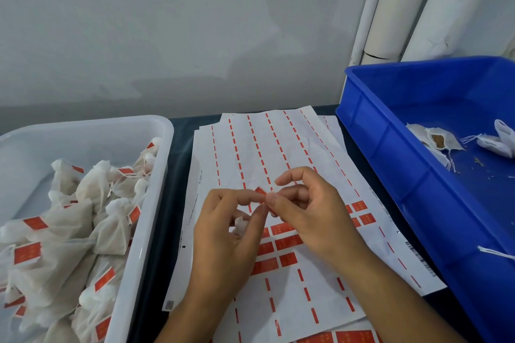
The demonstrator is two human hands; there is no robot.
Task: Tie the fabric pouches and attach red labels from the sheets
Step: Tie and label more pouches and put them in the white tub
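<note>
Over the label sheets, my left hand and my right hand meet fingertip to fingertip and pinch a small red label between them. A bit of white pouch fabric shows inside my left hand's curled fingers. The top sheet holds a few remaining red labels beneath my hands; elsewhere only thin red strips are left. Untied pouches lie in the blue crate on the right. Tied pouches with red labels fill the white tray on the left.
The white tray sits left of the sheets and the blue crate sits right, both close to my arms. A grey wall stands behind the dark table, with white tubes leaning in the right corner.
</note>
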